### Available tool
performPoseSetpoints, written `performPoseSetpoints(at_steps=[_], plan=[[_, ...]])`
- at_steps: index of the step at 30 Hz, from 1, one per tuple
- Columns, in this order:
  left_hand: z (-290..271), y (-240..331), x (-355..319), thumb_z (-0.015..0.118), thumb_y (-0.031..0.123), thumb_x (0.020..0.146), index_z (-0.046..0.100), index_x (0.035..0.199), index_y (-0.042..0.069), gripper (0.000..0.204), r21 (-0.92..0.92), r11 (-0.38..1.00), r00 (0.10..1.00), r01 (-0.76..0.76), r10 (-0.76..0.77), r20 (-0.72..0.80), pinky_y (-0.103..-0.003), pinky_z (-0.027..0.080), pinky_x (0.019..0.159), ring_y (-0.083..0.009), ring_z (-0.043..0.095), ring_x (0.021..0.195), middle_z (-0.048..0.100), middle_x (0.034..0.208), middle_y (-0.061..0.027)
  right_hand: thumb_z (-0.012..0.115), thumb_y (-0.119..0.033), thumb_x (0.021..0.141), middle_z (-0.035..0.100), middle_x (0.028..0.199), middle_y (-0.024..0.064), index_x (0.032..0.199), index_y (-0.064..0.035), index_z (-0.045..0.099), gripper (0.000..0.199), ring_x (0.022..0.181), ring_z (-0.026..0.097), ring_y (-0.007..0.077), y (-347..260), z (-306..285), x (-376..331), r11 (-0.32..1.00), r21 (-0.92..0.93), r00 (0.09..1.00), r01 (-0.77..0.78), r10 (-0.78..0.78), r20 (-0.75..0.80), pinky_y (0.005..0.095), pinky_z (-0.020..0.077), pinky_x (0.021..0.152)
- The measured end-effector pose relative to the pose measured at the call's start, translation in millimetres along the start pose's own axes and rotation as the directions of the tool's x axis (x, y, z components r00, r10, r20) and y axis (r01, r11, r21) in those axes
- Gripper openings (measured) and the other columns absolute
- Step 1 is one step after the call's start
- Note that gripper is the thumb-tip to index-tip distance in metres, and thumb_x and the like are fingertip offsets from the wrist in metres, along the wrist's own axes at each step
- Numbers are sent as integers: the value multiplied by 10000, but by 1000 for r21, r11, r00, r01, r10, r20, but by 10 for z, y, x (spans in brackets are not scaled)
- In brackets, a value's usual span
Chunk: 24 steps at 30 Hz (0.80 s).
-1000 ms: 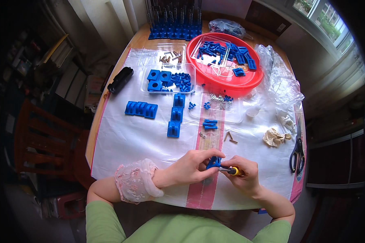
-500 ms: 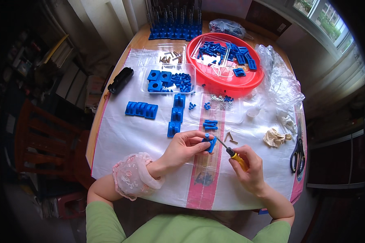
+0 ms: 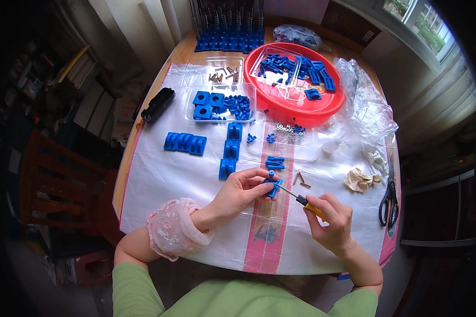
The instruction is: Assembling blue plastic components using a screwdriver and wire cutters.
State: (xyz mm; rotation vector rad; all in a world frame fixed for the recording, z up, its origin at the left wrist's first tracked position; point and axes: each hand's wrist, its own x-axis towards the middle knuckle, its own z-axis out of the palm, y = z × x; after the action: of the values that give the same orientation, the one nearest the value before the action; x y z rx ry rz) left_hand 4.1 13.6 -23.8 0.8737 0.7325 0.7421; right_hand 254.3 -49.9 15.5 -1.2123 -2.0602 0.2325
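My left hand [image 3: 245, 189] grips a small blue plastic part [image 3: 271, 188] with a square base and an upright peg, its fingers closed around the side. A screwdriver [image 3: 313, 206] with a yellow and black handle is held in my closed right hand [image 3: 330, 222]. Its metal shaft points up and left, and the tip meets the blue part; the exact contact spot is too small to make out. Just beyond the part lie a few blue pieces [image 3: 275, 162]. To the right of it rest several brass pins [image 3: 301, 180].
Blue blocks stand in a column [image 3: 230, 149] and a row [image 3: 185, 143]. Behind are a clear tray [image 3: 187, 117] of blue parts and a red basin [image 3: 322, 112]. Black scissors [image 3: 388, 206], crumpled tissue [image 3: 360, 180] and plastic bags [image 3: 367, 105] lie right; a black case [image 3: 158, 104] lies left.
The screwdriver's tip has moved from beside the peg down to the blue part's base, and its shaft lies flatter. The right hand has shifted slightly right. The left hand keeps its hold.
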Motion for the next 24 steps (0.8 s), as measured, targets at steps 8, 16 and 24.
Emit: performPoseSetpoints(at_steps=[8,16,24], plan=[[2,29,-12,628,91,1017,630,1264,48,251,-6,1000,1000,10,-10,17,-257,575,870,-113,682,992,707,1150,-55,785,24,730,638,755,40,1044,-80,731,335,544,593,185,51,10,-27,995,-86,998,55,-55,-3,310,429,483],[10,68,-24,624,96,1021,627,1264,48,248,2,999,998,49,-49,39,-260,574,892,-132,695,1003,709,1157,-72,791,33,718,632,743,32,1049,-80,735,354,538,590,163,34,-2,-6,993,-87,996,80,-84,-40,302,421,479],[4,97,-17,632,116,1021,626,1308,51,294,-13,997,995,77,-76,66,-242,568,823,-97,676,907,714,1084,-57,774,28,731,625,752,33,1032,-73,743,319,547,579,157,45,-11,-13,977,-155,987,147,-155,-45,300,411,472]])
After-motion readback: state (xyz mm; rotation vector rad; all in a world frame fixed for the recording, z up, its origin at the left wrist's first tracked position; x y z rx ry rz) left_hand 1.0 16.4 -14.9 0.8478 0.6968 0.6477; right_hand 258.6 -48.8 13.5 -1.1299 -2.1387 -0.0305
